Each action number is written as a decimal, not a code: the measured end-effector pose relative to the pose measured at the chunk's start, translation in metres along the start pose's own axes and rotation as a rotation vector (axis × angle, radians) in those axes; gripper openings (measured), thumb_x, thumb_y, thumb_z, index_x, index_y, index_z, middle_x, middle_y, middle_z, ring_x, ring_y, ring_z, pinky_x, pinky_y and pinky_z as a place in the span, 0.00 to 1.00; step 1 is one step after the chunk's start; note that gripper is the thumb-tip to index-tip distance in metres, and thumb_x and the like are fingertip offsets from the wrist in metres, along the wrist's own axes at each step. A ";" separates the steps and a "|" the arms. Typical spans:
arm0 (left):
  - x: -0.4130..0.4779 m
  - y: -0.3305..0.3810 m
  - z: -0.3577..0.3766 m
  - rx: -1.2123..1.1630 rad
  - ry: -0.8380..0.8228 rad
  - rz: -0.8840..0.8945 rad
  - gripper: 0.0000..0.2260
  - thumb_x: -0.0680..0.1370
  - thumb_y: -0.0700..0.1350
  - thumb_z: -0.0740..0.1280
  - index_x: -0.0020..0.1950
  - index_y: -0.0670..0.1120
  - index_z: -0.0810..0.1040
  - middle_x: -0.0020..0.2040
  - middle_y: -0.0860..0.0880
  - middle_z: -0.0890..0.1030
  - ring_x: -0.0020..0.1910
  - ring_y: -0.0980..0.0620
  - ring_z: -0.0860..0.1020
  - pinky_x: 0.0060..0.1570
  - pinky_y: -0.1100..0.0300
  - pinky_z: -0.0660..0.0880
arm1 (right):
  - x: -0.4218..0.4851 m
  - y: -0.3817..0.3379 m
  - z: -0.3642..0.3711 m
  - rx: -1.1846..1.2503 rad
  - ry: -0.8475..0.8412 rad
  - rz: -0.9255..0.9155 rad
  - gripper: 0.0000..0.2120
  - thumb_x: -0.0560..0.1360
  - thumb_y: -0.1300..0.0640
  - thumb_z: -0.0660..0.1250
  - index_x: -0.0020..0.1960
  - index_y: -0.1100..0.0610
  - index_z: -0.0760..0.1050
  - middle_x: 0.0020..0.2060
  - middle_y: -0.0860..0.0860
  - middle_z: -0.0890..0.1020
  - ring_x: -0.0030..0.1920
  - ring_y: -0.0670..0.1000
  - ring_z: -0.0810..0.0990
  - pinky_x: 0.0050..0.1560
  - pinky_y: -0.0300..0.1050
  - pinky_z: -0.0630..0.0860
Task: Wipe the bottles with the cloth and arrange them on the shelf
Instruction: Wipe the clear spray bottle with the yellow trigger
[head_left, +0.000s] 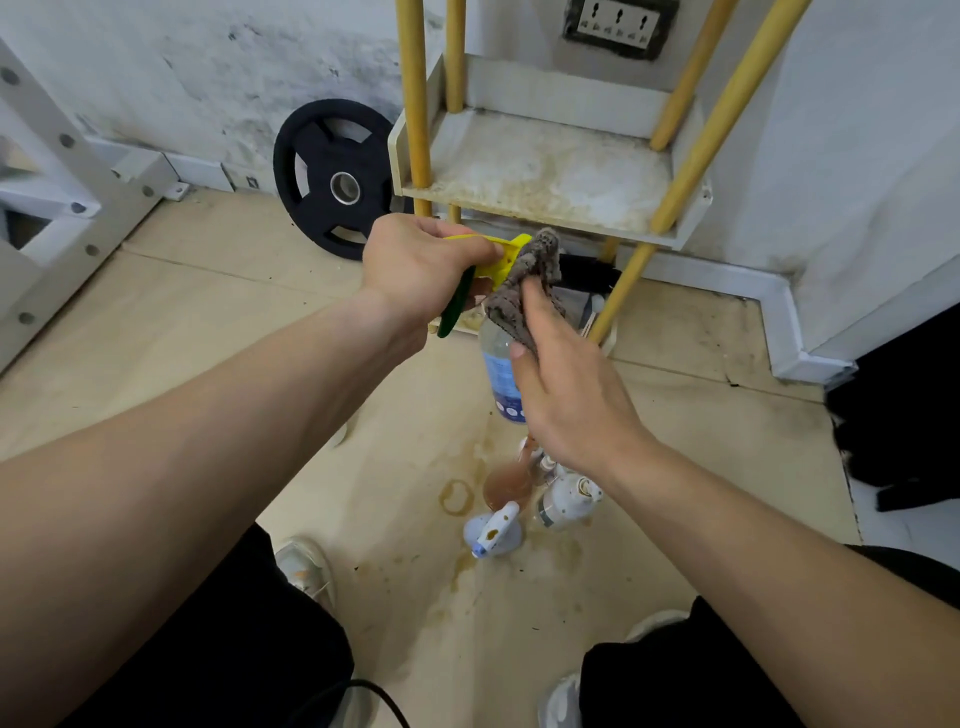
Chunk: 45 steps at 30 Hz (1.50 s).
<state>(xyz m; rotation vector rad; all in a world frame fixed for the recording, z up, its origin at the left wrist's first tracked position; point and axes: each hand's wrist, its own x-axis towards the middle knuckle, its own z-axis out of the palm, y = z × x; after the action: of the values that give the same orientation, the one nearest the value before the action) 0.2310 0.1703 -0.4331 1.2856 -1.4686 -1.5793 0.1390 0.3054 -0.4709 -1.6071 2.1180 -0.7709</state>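
Note:
My left hand (423, 262) grips the yellow trigger head of a clear spray bottle (500, 364) with a blue label, held in the air in front of the shelf. My right hand (566, 395) holds a grey cloth (524, 283) and presses it against the bottle's neck and head. The white shelf (550, 176) with yellow posts stands just behind; its visible tier is stained and holds nothing. On the floor below my hands stand three more bottles: a brown-filled one (506, 483), a white pump bottle (566, 501) and a pale blue spray bottle (491, 532).
A black weight plate (332, 176) leans on the wall left of the shelf. A white metal frame (62, 171) stands at far left. The floor (457, 577) is stained brown around the bottles. A dark object (904, 426) lies at right. My shoes and knees are below.

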 end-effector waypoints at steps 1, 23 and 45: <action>0.000 0.001 0.000 0.005 -0.001 0.001 0.06 0.71 0.36 0.78 0.43 0.36 0.83 0.30 0.44 0.81 0.25 0.51 0.79 0.29 0.60 0.78 | 0.001 0.002 0.002 0.037 0.010 0.001 0.31 0.85 0.51 0.56 0.84 0.54 0.48 0.82 0.50 0.58 0.80 0.49 0.57 0.79 0.48 0.58; -0.015 0.003 0.001 0.113 -0.291 0.018 0.06 0.71 0.35 0.77 0.47 0.37 0.84 0.35 0.42 0.84 0.32 0.48 0.84 0.43 0.49 0.85 | 0.016 0.014 -0.010 0.626 0.276 0.173 0.18 0.78 0.42 0.65 0.47 0.58 0.80 0.44 0.63 0.84 0.47 0.62 0.83 0.51 0.67 0.79; -0.026 0.000 0.011 0.105 -0.258 0.127 0.04 0.71 0.35 0.78 0.41 0.39 0.84 0.33 0.43 0.83 0.33 0.47 0.84 0.39 0.51 0.85 | 0.020 0.014 -0.017 0.387 0.394 0.278 0.13 0.73 0.53 0.63 0.37 0.63 0.73 0.27 0.51 0.70 0.30 0.49 0.65 0.33 0.47 0.64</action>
<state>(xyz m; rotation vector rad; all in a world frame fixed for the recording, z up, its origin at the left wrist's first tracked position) 0.2294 0.1984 -0.4282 1.0505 -1.7762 -1.6487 0.1126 0.2922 -0.4651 -0.9970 2.2019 -1.3843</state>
